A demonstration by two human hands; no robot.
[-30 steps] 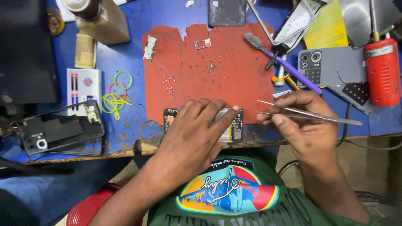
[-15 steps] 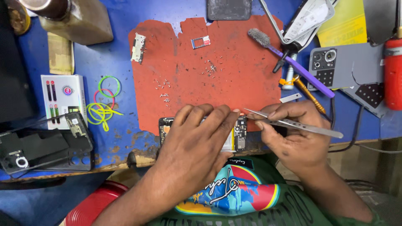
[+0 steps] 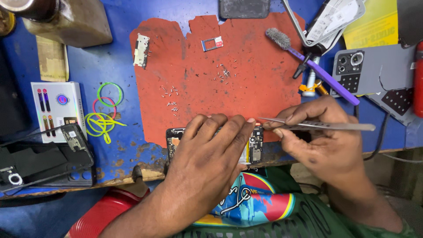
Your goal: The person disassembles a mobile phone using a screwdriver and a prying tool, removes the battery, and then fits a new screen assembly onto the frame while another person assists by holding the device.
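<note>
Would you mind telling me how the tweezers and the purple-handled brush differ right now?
The tweezers are thin bare metal, held in the right hand, tips aimed at the opened phone under the left hand. The purple-handled brush is thicker, has a grey bristle head, and lies untouched and diagonal at the red mat edge. Both are long, slim tools.
</note>
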